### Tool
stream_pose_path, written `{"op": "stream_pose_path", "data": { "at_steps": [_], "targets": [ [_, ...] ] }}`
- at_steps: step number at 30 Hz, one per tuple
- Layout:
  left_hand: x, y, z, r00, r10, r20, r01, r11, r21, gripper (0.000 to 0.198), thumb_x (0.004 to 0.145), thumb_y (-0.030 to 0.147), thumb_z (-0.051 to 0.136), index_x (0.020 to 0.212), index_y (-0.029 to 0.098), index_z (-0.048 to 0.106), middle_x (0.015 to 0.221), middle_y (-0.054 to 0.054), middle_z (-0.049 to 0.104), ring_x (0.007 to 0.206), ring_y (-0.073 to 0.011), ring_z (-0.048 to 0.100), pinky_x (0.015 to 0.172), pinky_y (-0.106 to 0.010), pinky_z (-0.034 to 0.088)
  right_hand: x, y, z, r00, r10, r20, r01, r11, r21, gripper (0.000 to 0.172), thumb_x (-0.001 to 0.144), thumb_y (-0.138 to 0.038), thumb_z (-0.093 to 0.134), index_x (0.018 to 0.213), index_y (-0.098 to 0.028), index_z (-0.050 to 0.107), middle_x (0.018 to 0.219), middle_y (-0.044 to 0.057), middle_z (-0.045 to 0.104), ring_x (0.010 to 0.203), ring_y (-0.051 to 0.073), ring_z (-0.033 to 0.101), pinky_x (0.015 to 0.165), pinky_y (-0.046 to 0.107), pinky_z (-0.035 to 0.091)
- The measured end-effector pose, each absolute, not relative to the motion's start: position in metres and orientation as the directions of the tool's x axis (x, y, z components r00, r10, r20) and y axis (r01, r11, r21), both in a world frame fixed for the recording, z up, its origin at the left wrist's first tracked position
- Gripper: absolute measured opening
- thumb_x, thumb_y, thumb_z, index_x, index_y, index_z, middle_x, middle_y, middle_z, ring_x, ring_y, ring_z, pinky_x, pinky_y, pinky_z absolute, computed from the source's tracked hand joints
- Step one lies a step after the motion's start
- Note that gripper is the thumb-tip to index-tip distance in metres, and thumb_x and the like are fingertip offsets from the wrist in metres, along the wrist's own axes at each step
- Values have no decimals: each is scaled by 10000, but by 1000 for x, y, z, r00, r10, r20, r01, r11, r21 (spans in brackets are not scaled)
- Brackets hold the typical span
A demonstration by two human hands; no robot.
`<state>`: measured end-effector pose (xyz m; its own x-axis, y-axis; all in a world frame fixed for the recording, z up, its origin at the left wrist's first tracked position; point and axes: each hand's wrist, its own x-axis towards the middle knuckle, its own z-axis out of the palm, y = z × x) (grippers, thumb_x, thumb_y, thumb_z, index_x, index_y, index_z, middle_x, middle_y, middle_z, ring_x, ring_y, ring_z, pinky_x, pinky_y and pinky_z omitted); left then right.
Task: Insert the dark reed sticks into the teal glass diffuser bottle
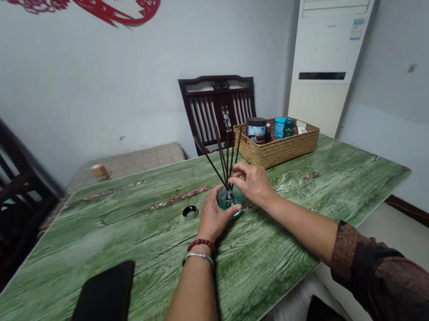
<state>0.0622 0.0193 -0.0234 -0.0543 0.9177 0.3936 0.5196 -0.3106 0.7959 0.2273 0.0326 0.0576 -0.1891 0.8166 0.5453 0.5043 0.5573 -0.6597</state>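
Observation:
A glass reed diffuser bottle (236, 198) with blue-green liquid stands upright on the green wood-patterned table (145, 283). My left hand (212, 215) is wrapped around the bottle's left side, thumb across its front. Several dark reed sticks (214, 167) fan out from the bottle's neck. At the neck, my right hand (254, 182) pinches the lower part of a reed stick on the right, though its fingertips partly hide the grip. Just left of the bottle, a round black-and-silver cap (190, 212) lies on the table.
Behind my right hand sits a wicker basket (279, 152) holding a dark-lidded jar (257, 129) and several bottles. A black phone-like slab (95, 320) lies at the front left. Beyond the table stand a dark wooden chair (218, 85) and a white floor-standing air conditioner (335, 34).

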Motion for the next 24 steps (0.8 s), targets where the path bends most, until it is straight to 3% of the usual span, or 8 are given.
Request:
{"op": "stream_pose_path", "data": {
  "at_steps": [2,5,13,19,24],
  "targets": [
    [62,18,-23,-58,917,395,525,-308,793,719,625,433,858,1261,201,617,1275,-135,727,1215,-347,679,1071,-515,515,239,31,56,-153,813,562,521,550,-653,214,913,-258,701,1124,-230,723,934,23,799,825,191,752,844,306,558],
    [62,17,-22,-60,922,381,541,-291,789,715,638,447,852,1268,203,616,1274,-137,730,1211,-351,684,1071,-516,515,260,38,47,-85,845,529,573,475,-668,174,941,-256,656,1096,-225,729,955,24,803,852,184,753,844,288,552],
    [60,16,-19,-90,931,353,541,-252,802,723,630,457,862,1264,217,609,1308,-158,720,1226,-373,683,1093,-539,500,289,67,-6,-131,964,230,718,252,-649,113,917,-185,671,913,-195,784,925,27,819,886,166,748,794,231,505],
    [58,13,-16,-103,943,317,552,-210,807,689,646,453,851,1247,244,586,1240,-122,742,1168,-340,717,1068,-529,529,275,61,-22,-56,987,153,748,143,-649,154,944,-267,654,981,-239,800,985,13,830,905,163,749,703,222,466],
    [52,38,-12,-135,950,283,592,-151,792,647,655,435,838,1211,232,577,1220,-145,743,1175,-347,711,1081,-558,514,271,57,-17,-50,991,124,783,116,-612,198,974,-298,599,1009,-270,791,1024,20,827,931,175,749,724,240,457]
  ]
}}
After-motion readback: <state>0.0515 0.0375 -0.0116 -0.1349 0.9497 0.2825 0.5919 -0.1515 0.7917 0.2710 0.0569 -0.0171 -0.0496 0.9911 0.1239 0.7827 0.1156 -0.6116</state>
